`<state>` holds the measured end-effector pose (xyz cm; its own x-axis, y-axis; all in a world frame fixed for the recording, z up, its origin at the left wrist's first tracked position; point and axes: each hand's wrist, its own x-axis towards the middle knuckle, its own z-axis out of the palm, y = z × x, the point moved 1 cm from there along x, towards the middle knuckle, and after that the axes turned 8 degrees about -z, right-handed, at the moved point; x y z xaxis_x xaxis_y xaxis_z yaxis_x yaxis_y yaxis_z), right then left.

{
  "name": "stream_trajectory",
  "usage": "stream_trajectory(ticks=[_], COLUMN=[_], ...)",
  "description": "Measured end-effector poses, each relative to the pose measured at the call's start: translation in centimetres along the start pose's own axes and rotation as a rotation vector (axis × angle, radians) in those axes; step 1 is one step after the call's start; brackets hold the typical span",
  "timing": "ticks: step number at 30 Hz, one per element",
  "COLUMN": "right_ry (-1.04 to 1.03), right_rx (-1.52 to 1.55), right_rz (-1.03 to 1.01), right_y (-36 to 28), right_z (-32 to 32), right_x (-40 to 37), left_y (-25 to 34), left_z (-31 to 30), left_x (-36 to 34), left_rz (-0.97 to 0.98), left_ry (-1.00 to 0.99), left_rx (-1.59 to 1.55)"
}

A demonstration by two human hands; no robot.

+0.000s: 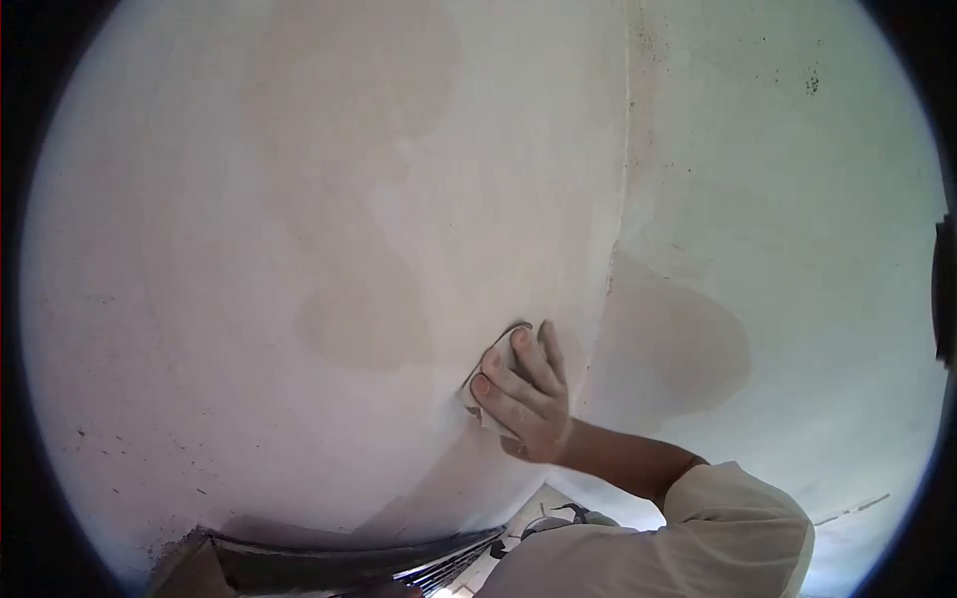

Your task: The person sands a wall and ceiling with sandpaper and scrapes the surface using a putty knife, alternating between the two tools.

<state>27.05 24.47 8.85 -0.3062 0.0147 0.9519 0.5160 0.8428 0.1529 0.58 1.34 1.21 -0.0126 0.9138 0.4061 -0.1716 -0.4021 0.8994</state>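
Observation:
Against the pale wall [518, 219], my right hand [523, 399] presses a small, light-coloured folded sheet or pad [491, 419] with a dark edge, possibly sandpaper. The fingers lie over the pad, slightly spread, and pale dust coats them. My forearm reaches in from the lower right, out of a light short sleeve [738, 528]. I cannot make out my left hand anywhere.
Just right of my hand, a wall corner [626, 149] runs upward. The adjoining wall [797, 249] has a darker patch [678, 344]. Below left are a dark ledge [299, 568] and thin dark bars [464, 560]. A dark object [942, 289] sits at the right edge.

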Motion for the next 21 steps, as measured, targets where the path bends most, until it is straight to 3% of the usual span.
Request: stream_trajectory(ticks=[1, 4, 6, 8, 13, 17, 21], right_ry=[0.012, -0.066, 0.028, 0.103, 0.016, 0.013, 0.035], right_rx=[-0.030, -0.033, -0.003, 0.021, 0.014, -0.021, 0.088], right_rz=[-0.056, 0.023, 0.043, 0.075, 0.033, 0.002, 0.100], right_y=[0.3, 1.6, 2.0, 0.7, 0.2, 1.6, -0.4], right_z=[-0.1, -2.3, -2.0, -1.1, -1.5, -2.2, -0.9], right_x=[-0.1, 4.0, 5.2, 4.9, 1.4, 5.2, 2.6], left_y=[0.0, -0.2, -0.2, 0.8, -0.4, 0.2, -0.3], left_z=[0.3, -0.1, 0.4, 0.4, -0.8, 0.0, -0.6], left_x=[0.3, -0.6, 0.0, -0.3, -1.0, -0.4, -0.1], left_rz=[0.017, 0.013, 0.033, 0.020, -0.038, -0.010, 0.015], left_ry=[0.002, 0.008, 0.023, 0.033, -0.025, -0.044, -0.026], left_rx=[-0.003, 0.026, 0.035, 0.044, 0.003, -0.012, 0.016])
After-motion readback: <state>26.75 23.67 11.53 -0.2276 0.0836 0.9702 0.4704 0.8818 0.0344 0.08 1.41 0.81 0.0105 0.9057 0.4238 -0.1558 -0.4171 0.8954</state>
